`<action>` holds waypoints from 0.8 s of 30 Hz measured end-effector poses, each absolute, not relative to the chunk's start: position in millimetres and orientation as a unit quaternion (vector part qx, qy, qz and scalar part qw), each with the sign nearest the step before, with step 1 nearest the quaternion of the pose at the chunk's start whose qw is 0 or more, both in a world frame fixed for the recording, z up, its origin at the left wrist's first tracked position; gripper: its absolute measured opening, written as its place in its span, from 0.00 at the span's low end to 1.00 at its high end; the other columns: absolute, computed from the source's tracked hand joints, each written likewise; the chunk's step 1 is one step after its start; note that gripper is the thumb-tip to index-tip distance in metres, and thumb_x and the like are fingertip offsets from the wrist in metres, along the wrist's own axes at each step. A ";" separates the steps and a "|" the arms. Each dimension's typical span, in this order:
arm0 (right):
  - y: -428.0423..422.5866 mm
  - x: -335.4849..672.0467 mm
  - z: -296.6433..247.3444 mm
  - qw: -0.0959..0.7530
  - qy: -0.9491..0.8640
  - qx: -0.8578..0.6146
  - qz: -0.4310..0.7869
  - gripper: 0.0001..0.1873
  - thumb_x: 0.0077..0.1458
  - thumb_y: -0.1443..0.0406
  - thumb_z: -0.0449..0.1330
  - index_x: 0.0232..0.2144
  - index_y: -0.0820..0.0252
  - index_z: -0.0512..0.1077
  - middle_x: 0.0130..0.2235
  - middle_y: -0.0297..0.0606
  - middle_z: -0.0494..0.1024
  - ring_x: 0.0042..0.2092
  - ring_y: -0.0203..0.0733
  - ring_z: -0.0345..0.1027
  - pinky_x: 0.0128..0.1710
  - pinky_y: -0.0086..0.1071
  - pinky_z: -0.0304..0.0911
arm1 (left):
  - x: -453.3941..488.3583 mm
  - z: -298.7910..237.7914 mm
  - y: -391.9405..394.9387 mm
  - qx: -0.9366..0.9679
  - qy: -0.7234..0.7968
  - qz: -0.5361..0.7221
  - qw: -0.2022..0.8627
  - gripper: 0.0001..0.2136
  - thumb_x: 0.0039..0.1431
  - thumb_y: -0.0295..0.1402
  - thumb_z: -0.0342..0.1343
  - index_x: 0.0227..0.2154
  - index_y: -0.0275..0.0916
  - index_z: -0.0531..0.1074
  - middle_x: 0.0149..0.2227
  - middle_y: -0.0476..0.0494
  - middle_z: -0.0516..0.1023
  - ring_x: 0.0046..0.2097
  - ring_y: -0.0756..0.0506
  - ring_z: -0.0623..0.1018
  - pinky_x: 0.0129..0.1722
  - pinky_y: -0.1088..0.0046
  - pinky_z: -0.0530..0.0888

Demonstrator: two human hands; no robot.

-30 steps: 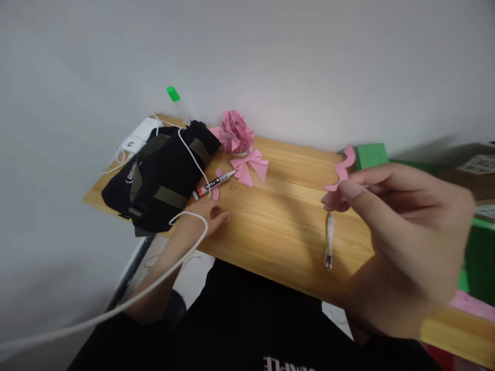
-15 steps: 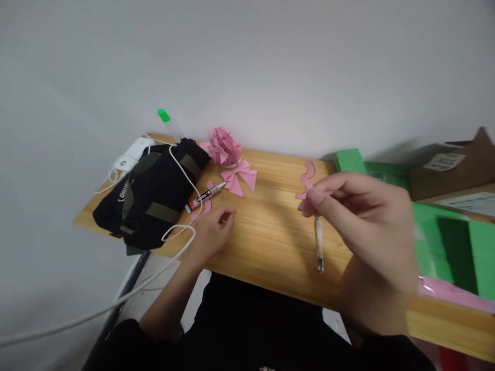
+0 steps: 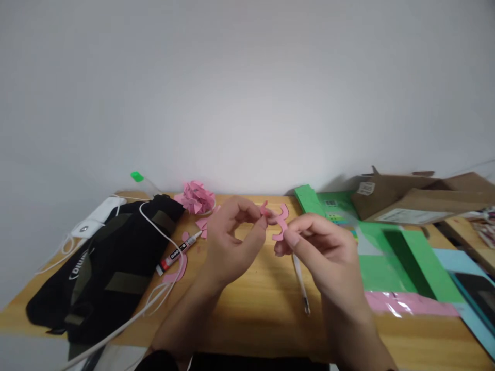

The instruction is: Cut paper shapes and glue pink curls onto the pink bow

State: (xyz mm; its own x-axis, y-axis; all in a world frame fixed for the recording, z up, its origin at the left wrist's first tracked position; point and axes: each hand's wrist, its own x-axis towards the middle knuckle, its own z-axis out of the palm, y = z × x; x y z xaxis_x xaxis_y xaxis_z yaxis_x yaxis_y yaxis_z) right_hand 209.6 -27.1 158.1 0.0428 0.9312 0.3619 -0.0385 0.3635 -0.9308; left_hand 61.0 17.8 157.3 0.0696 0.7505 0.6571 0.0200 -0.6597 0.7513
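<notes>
My right hand (image 3: 325, 252) pinches a wavy strip of pink paper (image 3: 283, 212) between thumb and fingertips, above the table. Close to its left, my left hand (image 3: 234, 247) has thumb and forefinger closed on a small pink paper piece (image 3: 264, 208). The two papers are nearly side by side; whether they touch I cannot tell. Below the right hand lies a slim white pen-like tool (image 3: 300, 286). Left of my left hand are a glue tube (image 3: 180, 251) and a curved pink paper piece (image 3: 181, 268). Folded pink paper (image 3: 201, 224) is partly hidden behind that hand.
A crumpled-looking pink paper flower (image 3: 196, 197) stands by the wall. On the left, a black bag (image 3: 116, 268) lies under a white cable (image 3: 160, 233), near a white power strip (image 3: 93, 219). Green packaging (image 3: 386, 270) and a cardboard box (image 3: 417, 198) occupy the right.
My left hand has risen from the table beside the glue tube and come close to my right hand, a small pink piece now showing in its fingers. The view has shifted.
</notes>
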 end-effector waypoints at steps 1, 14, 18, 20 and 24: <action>-27.7 209.7 158.9 0.606 -0.563 -0.395 0.400 0.07 0.60 0.69 0.63 0.29 0.54 0.77 0.25 0.28 0.79 0.27 0.31 0.71 0.29 0.23 0.66 | 62.5 156.9 18.9 0.637 0.267 0.621 0.370 0.08 0.54 0.18 0.56 0.28 0.38 0.69 0.28 0.52 0.80 0.29 0.54 0.80 0.30 0.82 0.78; -28.4 206.8 158.8 0.596 -0.557 -0.425 0.393 0.08 0.59 0.71 0.63 0.29 0.54 0.77 0.25 0.26 0.78 0.27 0.30 0.71 0.29 0.21 0.66 | 59.3 159.2 25.5 0.547 0.274 0.603 0.512 0.07 0.51 0.18 0.59 0.28 0.37 0.71 0.22 0.56 0.76 0.22 0.57 0.77 0.22 0.88 0.73; -26.1 204.0 156.4 0.594 -0.554 -0.430 0.394 0.08 0.59 0.72 0.64 0.29 0.54 0.77 0.25 0.26 0.78 0.27 0.29 0.71 0.29 0.21 0.66 | 56.1 158.8 24.5 0.564 0.274 0.608 0.487 0.08 0.52 0.18 0.58 0.29 0.37 0.73 0.24 0.56 0.77 0.25 0.57 0.78 0.26 0.88 0.75; -25.4 203.0 155.6 0.600 -0.546 -0.433 0.394 0.08 0.59 0.71 0.64 0.29 0.54 0.77 0.25 0.26 0.78 0.27 0.29 0.71 0.29 0.21 0.66 | 55.5 158.1 23.3 0.573 0.279 0.603 0.480 0.07 0.53 0.19 0.59 0.30 0.37 0.73 0.26 0.55 0.78 0.27 0.57 0.79 0.28 0.87 0.75; -24.8 202.8 155.1 0.614 -0.535 -0.426 0.395 0.08 0.60 0.71 0.63 0.30 0.54 0.77 0.26 0.26 0.79 0.27 0.29 0.72 0.30 0.21 0.67 | 56.2 156.6 21.0 0.591 0.276 0.595 0.470 0.08 0.56 0.18 0.57 0.31 0.38 0.74 0.30 0.53 0.78 0.32 0.55 0.81 0.32 0.85 0.77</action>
State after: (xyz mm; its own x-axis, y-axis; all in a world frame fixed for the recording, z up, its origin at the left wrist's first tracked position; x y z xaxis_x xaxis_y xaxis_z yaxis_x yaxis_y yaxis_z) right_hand 202.8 -24.8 155.1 0.1157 0.9402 0.3204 -0.0287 0.3256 -0.9451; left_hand 56.2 21.0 156.6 0.1390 0.8848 0.4448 -0.2336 -0.4071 0.8830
